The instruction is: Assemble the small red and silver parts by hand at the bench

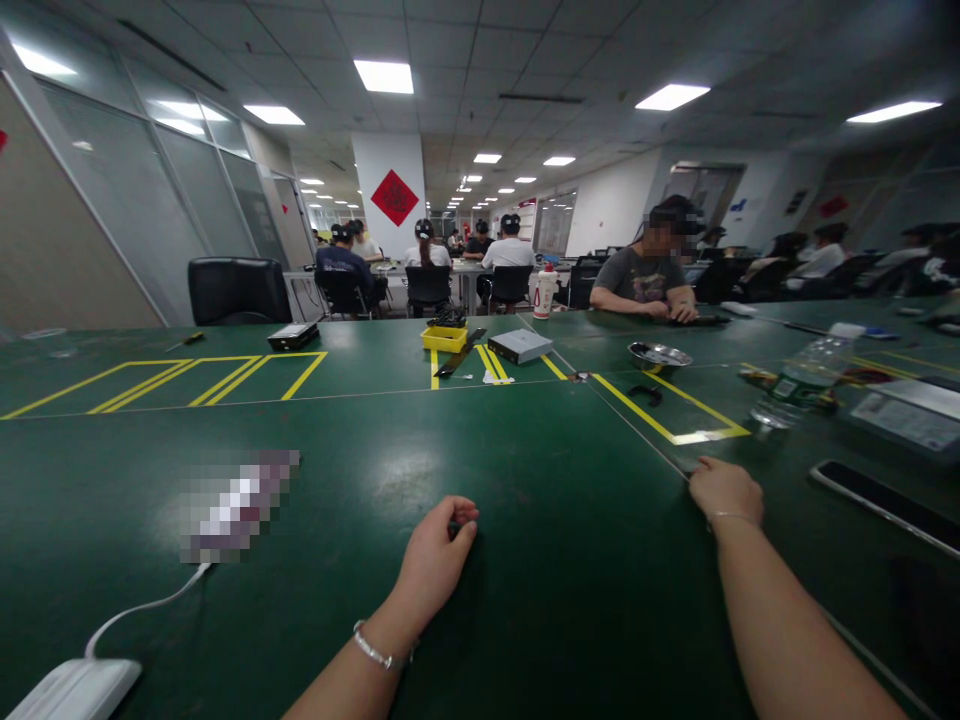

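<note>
My left hand [441, 550] rests on the green table [525, 580], its fingers loosely curled. A dark gap shows between thumb and fingers, and I see nothing held there. On the right, my right hand [727, 492] is closed, back upward, beside the seam in the tabletop. Its fingers are mostly hidden, so anything in them cannot be made out. A phone-like object [244, 505], blurred out, lies left of my left hand on a white cable [150, 607]. Right of my right hand is a dark phone [889, 505].
A water bottle [799, 385] stands beyond my right hand, near a metal bowl [660, 356]. Farther off are a yellow tray [444, 339], a grey box [520, 346] and a black curved piece [646, 394]. A person [645, 270] sits across the table. A white power bank-like block [82, 690] lies front left.
</note>
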